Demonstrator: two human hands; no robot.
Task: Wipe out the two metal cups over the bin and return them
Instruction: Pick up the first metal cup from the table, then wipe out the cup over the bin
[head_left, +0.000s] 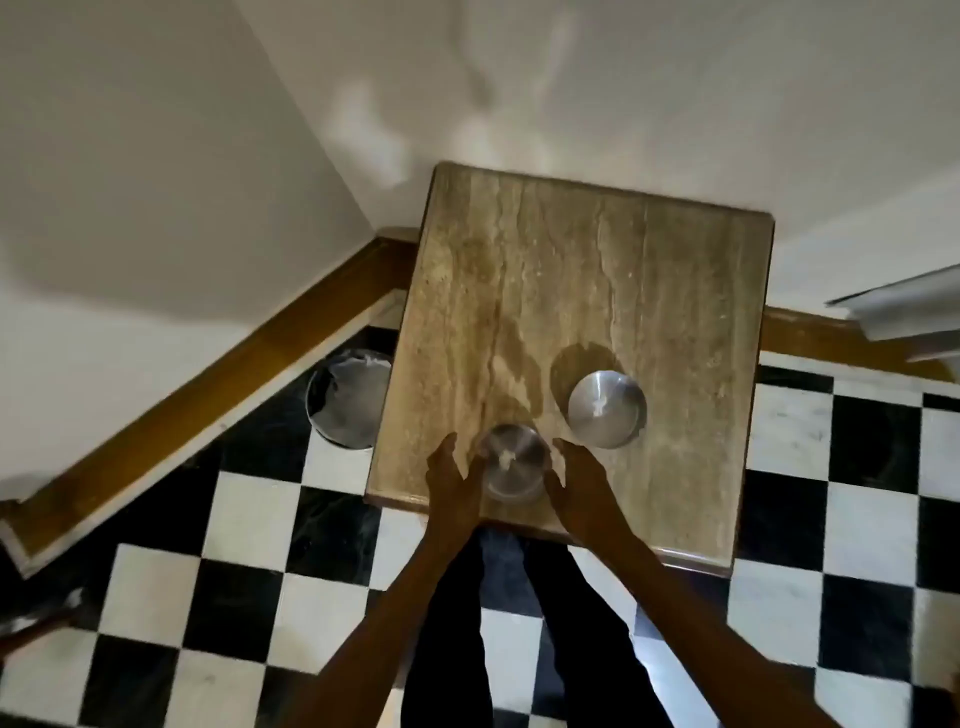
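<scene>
Two metal cups stand upright on a small marble-topped table (582, 270). The nearer cup (511, 462) sits close to the table's front edge, with a small pale scrap at its bottom. My left hand (452, 480) is at its left side and my right hand (574, 480) at its right side, fingers spread, flanking the cup; whether they touch it is unclear. The second cup (607, 409) stands farther back and to the right, also with a pale bit inside. A round bin (347, 397) lined with a plastic bag stands on the floor left of the table.
The table stands against a white wall in a corner with a wooden skirting board (218, 384). The floor (249, 597) is black and white checkered tile. My dark trouser legs are below the table's front edge. A white moulded edge (904, 306) juts in at the right.
</scene>
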